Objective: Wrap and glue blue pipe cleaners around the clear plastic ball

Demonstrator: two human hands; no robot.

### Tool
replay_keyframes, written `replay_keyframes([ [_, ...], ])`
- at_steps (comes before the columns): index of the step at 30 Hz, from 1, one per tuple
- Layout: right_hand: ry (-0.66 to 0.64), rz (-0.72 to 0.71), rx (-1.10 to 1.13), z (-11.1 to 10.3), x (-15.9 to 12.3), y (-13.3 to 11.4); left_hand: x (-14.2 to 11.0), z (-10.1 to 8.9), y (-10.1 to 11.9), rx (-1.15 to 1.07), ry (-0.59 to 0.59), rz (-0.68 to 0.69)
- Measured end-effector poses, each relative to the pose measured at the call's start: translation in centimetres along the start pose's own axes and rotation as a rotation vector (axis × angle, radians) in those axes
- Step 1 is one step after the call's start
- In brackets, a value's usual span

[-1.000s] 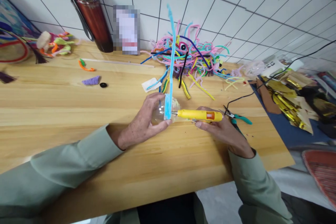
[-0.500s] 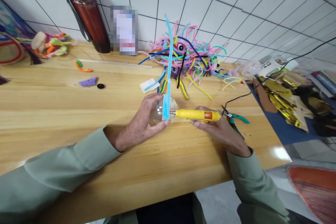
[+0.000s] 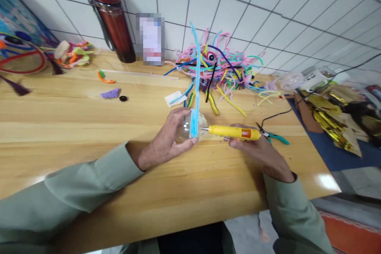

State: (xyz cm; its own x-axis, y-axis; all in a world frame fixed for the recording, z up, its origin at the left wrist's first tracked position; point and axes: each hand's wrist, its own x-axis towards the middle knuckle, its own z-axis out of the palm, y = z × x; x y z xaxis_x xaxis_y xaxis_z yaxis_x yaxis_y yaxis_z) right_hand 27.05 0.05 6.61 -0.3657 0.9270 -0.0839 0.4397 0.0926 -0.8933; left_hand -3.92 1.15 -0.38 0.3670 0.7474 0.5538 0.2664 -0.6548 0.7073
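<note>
My left hand (image 3: 169, 139) is wrapped round a clear plastic bottle (image 3: 182, 130) that lies on its side, thumb at the near edge. Light blue pipe cleaners (image 3: 194, 123) run side by side across the bottle, and one long blue strand (image 3: 198, 63) stretches away from it toward the wall. In my right hand (image 3: 253, 147) is a yellow hot glue gun (image 3: 229, 131), gripped by its handle. Its metal nozzle points left, a little apart from the blue strands. The far end of the bottle is partly hidden behind the nozzle.
A heap of coloured pipe cleaners (image 3: 220, 65) lies by the tiled wall. Pliers with teal handles (image 3: 276, 138) and a black cord (image 3: 276, 109) are to the right. A red thermos (image 3: 114, 20) and a phone (image 3: 151, 39) stand at the back. Purple piece (image 3: 110, 93) and black button (image 3: 123, 98) lie left.
The glue gun's nozzle has drawn back slightly to the right from the blue pipe cleaners. My left hand keeps its hold on the bottle; the whole view has shifted a little.
</note>
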Motion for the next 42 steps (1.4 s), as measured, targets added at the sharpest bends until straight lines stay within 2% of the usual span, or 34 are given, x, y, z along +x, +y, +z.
replay_keyframes([
  [3, 0.208, -0.009, -0.021, -2.3, -0.2, 0.7, 0.0, 0.0, -0.1, 0.01, 0.009, -0.007],
  [6, 0.412, -0.002, -0.139, -7.2, -0.7, 2.6, -0.1, 0.2, -0.3, 0.009, 0.018, -0.011],
  [10, 0.479, 0.103, -0.454, -15.1, -2.0, 6.5, -0.1, 0.4, -0.5, 0.015, 0.031, -0.001],
  [12, 0.497, 0.184, -0.641, -17.9, -2.6, 8.5, -0.2, 0.5, -0.6, 0.015, 0.039, 0.003],
  [14, 0.504, 0.303, -0.796, -19.3, -3.0, 10.3, -0.2, 0.5, -0.7, 0.016, 0.041, 0.001],
  [17, 0.516, 0.404, -0.887, -19.6, -3.4, 12.1, -0.1, 0.5, -0.6, 0.018, 0.035, -0.005],
  [21, 0.532, 0.41, -0.939, -19.0, -3.8, 12.7, 0.1, 0.5, -0.2, 0.002, 0.028, 0.005],
  [23, 0.542, 0.367, -0.952, -18.4, -3.8, 12.1, 0.2, 0.5, -0.1, -0.002, 0.026, 0.015],
  [25, 0.551, 0.296, -0.951, -16.9, -3.5, 10.5, 0.3, 0.6, -0.1, -0.003, 0.026, 0.024],
  [27, 0.517, 0.187, -0.901, -13.6, -2.8, 7.9, 0.3, 0.6, -0.1, -0.009, 0.027, 0.029],
  [32, 0.223, -0.274, -0.433, -0.7, 0.5, -1.5, 0.3, 0.7, -0.3, -0.039, 0.029, 0.046],
  [34, 0.143, -0.359, -0.317, 3.0, 2.1, -4.0, 0.4, 0.7, -0.4, -0.043, 0.025, 0.065],
  [35, 0.121, -0.375, -0.274, 4.1, 2.9, -4.7, 0.4, 0.7, -0.4, -0.045, 0.023, 0.073],
  [37, 0.086, -0.381, -0.198, 5.1, 4.2, -5.1, 0.4, 0.7, -0.5, -0.049, 0.019, 0.081],
  [42, 0.066, -0.304, -0.09, 4.6, 5.8, -3.8, 0.6, 0.8, -0.3, -0.066, 0.019, 0.086],
])
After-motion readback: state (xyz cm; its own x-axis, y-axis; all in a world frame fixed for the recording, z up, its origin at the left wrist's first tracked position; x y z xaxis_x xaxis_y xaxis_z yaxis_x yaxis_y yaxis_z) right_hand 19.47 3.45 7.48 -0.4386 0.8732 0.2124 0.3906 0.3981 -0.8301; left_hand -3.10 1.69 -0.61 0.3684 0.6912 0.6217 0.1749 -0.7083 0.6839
